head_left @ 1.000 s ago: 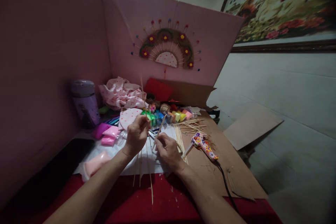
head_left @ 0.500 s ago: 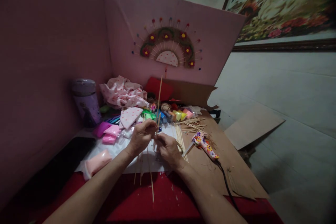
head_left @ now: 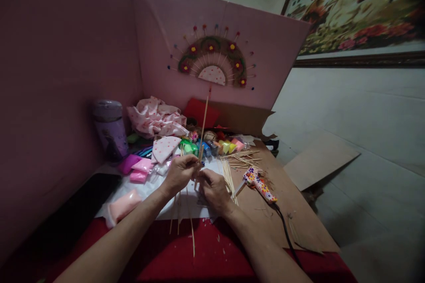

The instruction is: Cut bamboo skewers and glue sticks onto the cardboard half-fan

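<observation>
Two bamboo skewers (head_left: 203, 126), one long and one shorter, stand nearly upright between my hands over the white sheet. My left hand (head_left: 182, 173) is closed around them, thumb and fingers pinched together. Just below and to the right, my right hand (head_left: 214, 189) pinches near their lower end; its fingertips partly hide what they grip. Several loose skewers (head_left: 191, 230) stick out beneath my left hand toward the red cloth. A small dark blue bead-like piece (head_left: 202, 164) shows right by the fingertips.
A flower-patterned glue gun (head_left: 260, 184) with a black cord lies on the cardboard (head_left: 285, 216) at right, near piled skewers (head_left: 244, 159). Bagged coloured clay (head_left: 124, 205), folded dotted fabric (head_left: 165, 148) and a purple tumbler (head_left: 111, 130) are at left. A decorated half-round fan (head_left: 212, 53) hangs on the pink board behind.
The upright skewers have tilted slightly to the right at the top. Both hands stay close together, in nearly the same place.
</observation>
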Available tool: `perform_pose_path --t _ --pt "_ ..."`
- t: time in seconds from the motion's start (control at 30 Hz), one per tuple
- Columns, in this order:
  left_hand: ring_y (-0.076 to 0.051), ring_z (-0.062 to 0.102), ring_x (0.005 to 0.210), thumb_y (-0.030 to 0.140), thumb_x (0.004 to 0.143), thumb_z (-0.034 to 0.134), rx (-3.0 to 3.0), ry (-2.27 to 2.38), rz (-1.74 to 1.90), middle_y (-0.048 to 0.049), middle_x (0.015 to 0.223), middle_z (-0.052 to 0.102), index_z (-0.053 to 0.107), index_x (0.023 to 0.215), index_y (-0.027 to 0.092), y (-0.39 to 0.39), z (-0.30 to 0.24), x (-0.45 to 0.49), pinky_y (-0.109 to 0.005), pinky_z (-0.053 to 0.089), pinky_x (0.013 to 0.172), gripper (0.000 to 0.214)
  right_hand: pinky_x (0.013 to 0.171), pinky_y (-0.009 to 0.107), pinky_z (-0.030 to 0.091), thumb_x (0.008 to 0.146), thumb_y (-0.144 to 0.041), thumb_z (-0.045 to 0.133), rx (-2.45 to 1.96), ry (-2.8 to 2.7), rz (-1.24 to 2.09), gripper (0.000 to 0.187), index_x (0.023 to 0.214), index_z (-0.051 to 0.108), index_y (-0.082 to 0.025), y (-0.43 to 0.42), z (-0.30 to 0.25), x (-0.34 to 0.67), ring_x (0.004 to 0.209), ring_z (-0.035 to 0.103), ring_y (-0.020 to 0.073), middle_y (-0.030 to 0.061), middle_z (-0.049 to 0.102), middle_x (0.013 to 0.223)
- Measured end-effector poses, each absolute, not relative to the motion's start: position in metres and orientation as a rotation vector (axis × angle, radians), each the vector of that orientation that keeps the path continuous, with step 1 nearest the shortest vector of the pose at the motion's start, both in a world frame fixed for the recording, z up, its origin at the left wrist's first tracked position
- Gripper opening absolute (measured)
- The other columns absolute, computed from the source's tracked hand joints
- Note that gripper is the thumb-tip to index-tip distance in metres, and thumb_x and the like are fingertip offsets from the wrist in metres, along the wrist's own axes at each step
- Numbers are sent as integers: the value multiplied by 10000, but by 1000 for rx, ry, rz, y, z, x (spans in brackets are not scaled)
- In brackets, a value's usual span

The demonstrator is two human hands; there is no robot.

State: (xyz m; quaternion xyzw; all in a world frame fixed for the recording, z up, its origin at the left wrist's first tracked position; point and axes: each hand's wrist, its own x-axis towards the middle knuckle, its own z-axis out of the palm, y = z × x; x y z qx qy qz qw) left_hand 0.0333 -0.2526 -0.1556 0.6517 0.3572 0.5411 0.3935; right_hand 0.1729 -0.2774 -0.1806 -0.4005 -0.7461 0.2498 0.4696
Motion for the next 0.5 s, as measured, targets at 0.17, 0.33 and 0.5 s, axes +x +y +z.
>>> perform_pose_path --t 0.17,0.33,0.5 --pt "-80 481 417 233 712 619 1588 875 1367 30 473 519 562 603 135 -254 -153 33 -191 399 403 157 574 204 362 843 -176 472 -977 -1868 567 170 754 617 -168 -279 -178 173 590 502 108 -8 572 659" --pt "-73 481 412 241 694 645 1523 852 1370 31 467 528 560 590 132 -257 -150 34 -183 401 401 173 571 199 376 826 -162 475 -994 -1847 586 164 726 604 -175 -280 -178 173 580 520 105 -17 575 634" --pt "-77 485 385 269 700 651 1497 861 1364 27 437 542 554 596 135 -255 -148 33 -184 400 393 196 539 197 407 849 -214 462 -1052 -1737 696 151 761 580 -179 -279 -181 172 523 559 110 -27 577 581"
